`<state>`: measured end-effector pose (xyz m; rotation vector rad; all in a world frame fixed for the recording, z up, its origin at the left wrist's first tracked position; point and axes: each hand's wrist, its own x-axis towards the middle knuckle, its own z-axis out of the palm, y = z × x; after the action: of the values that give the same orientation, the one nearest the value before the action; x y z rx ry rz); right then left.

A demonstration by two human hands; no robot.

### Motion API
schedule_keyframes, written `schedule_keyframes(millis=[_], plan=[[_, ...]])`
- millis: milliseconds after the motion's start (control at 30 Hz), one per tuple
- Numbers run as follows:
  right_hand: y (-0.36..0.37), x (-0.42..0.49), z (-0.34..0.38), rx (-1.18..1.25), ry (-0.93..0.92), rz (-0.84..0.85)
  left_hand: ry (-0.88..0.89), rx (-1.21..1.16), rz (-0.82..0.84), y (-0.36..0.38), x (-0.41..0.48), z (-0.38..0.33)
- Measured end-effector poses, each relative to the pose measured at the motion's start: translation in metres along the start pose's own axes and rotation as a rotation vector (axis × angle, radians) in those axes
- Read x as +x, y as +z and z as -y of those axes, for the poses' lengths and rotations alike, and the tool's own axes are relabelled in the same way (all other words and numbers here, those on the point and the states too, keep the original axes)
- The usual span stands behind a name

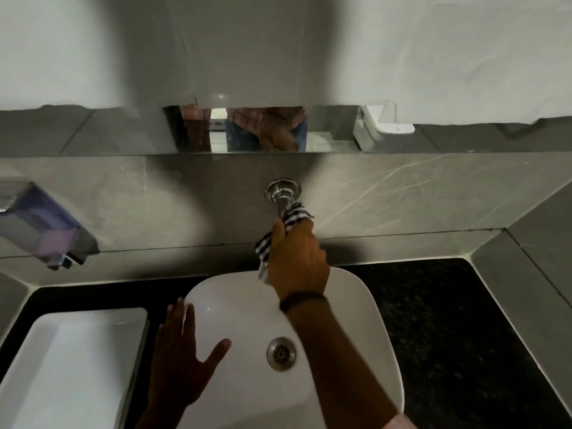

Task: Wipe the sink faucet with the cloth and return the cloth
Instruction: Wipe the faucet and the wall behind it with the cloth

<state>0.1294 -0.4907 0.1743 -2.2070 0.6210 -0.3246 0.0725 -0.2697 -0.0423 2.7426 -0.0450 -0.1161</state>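
Observation:
A chrome faucet [281,193] comes out of the grey tiled wall above a white sink basin [356,305]. My right hand [297,258] is closed around a black-and-white checked cloth [292,216], which is wrapped over the faucet's spout just below the round wall flange. A tail of the cloth hangs down to the left of my fist. The spout's end is hidden under the cloth and hand. My left hand [182,357] lies flat with fingers spread on the basin's left rim, holding nothing.
A white rectangular tray [71,360] sits on the black granite counter [448,320] left of the basin. A soap dispenser [43,227] is mounted on the wall at the left. A mirror strip [198,131] runs above the faucet. The drain [281,353] is in the basin's middle.

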Motion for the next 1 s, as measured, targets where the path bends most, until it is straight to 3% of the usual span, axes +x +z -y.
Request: schedule_keyframes(millis=[167, 267, 400, 467, 533, 600, 667, 767, 833, 900, 1000], plan=[[-0.009, 0.067, 0.034, -0.116, 0.183, 0.329, -0.001, 0.009, -0.008, 0.002, 0.001, 0.005], [0.001, 0.079, 0.030, -0.059, 0.197, 0.367, -0.006, 0.018, -0.007, 0.003, 0.002, 0.003], [-0.004, 0.087, 0.008, 0.458, 0.338, 0.507, -0.013, 0.051, -0.014, 0.002, 0.001, 0.001], [-0.004, 0.086, -0.010, 0.791, 0.502, 0.708, -0.026, 0.048, -0.015, 0.003, 0.000, 0.000], [-0.001, 0.085, -0.019, 1.001, 0.548, 0.845, -0.033, 0.050, -0.012, 0.004, 0.000, 0.000], [-0.002, 0.089, -0.011, 0.866, 0.507, 0.748, -0.023, 0.057, -0.019, 0.004, 0.000, 0.002], [-0.004, 0.092, 0.007, 0.547, 0.379, 0.526, -0.015, 0.060, -0.023, 0.003, 0.001, 0.002], [-0.003, 0.086, 0.031, 0.015, 0.129, 0.449, 0.006, 0.061, -0.008, 0.002, -0.002, 0.003], [0.003, 0.082, 0.035, -0.188, 0.108, 0.360, 0.002, 0.065, -0.022, 0.003, 0.000, 0.004], [0.005, 0.083, 0.032, -0.123, 0.173, 0.310, -0.001, 0.078, -0.018, 0.003, 0.000, 0.003], [-0.002, 0.085, 0.023, 0.304, 0.258, 0.451, -0.004, 0.086, -0.015, 0.002, 0.001, 0.002]])
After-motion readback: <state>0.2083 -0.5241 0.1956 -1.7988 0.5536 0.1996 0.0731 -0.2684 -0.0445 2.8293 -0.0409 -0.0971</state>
